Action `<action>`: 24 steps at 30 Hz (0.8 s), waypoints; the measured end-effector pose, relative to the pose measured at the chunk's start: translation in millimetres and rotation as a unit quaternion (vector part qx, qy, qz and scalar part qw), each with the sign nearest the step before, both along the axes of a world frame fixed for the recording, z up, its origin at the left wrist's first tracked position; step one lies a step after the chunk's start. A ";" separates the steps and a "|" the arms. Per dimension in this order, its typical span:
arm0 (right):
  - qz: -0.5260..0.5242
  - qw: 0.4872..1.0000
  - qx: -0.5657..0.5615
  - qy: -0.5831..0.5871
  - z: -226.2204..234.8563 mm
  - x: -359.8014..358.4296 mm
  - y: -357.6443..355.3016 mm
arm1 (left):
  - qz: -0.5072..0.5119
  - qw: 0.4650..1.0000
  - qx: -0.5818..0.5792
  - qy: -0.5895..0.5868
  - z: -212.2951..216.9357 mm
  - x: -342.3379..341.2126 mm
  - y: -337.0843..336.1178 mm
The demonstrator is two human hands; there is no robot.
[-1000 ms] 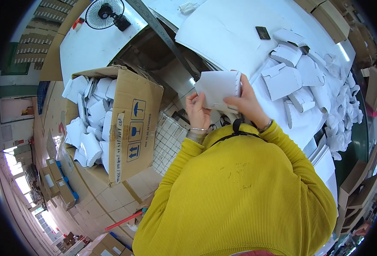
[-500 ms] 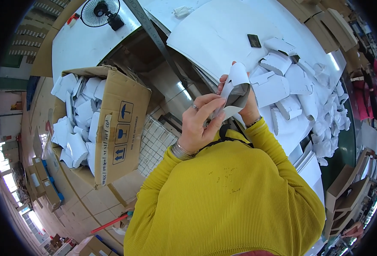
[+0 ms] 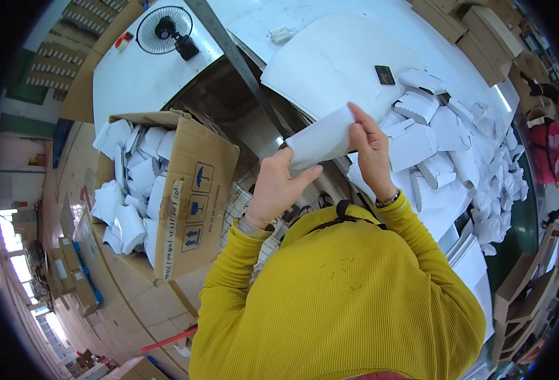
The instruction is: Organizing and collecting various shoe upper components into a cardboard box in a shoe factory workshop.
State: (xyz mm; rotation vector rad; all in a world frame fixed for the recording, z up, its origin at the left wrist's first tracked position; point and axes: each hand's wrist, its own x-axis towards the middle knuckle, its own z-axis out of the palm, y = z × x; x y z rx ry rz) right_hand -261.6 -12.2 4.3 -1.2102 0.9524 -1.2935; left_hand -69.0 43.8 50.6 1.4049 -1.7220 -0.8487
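Note:
A folded white card sleeve [image 3: 320, 140] is held level in front of my chest, a hand at each end. My left hand [image 3: 278, 191] pinches its left end, thumb underneath and the other fingers partly hidden behind. At the other end my right hand [image 3: 373, 155] grips it between thumb and fingers. Right of my right hand, many similar white card pieces [image 3: 412, 144] lie in a loose heap on the white table. To my left, an open cardboard box [image 3: 211, 166] is filled with more such folded pieces [image 3: 129, 232].
A black fan [image 3: 165, 30] stands on the far-left table. A metal bar [image 3: 232, 54] slants across the gap between the tables. A dark flat block [image 3: 384, 75] rests on large white sheets [image 3: 317, 60]. Shelves of cardboard boxes [image 3: 523, 288] line the right side.
The sleeve has turned from upright, with its opening showing, to lying lengthwise and flatter between my hands. My left hand has shifted to its left end, and my view has moved slightly.

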 end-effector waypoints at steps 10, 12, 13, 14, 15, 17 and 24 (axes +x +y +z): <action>0.198 0.925 -0.235 0.225 56.7 -12.0 5.7 | -0.126 0.814 0.287 0.488 -54.6 21.3 17.0; 0.211 0.924 -0.224 0.228 60.2 -8.5 9.6 | -0.156 0.822 0.284 0.469 -48.3 30.3 17.7; 0.231 0.919 -0.215 0.236 61.2 -7.6 11.0 | -0.184 0.827 0.274 0.455 -44.2 36.0 17.9; 0.228 0.921 -0.214 0.232 60.1 -7.4 12.1 | -0.184 0.828 0.277 0.452 -44.8 44.5 17.7; 0.232 0.921 -0.211 0.231 58.8 -7.3 12.9 | -0.209 0.818 0.321 0.428 -46.0 53.5 17.6; 0.235 0.922 -0.208 0.226 56.3 -7.4 12.9 | -0.231 0.807 0.366 0.401 -49.2 61.5 19.3; 0.221 0.962 -0.050 0.154 26.4 -4.7 15.1 | -0.162 0.857 0.319 0.370 -46.0 62.7 12.3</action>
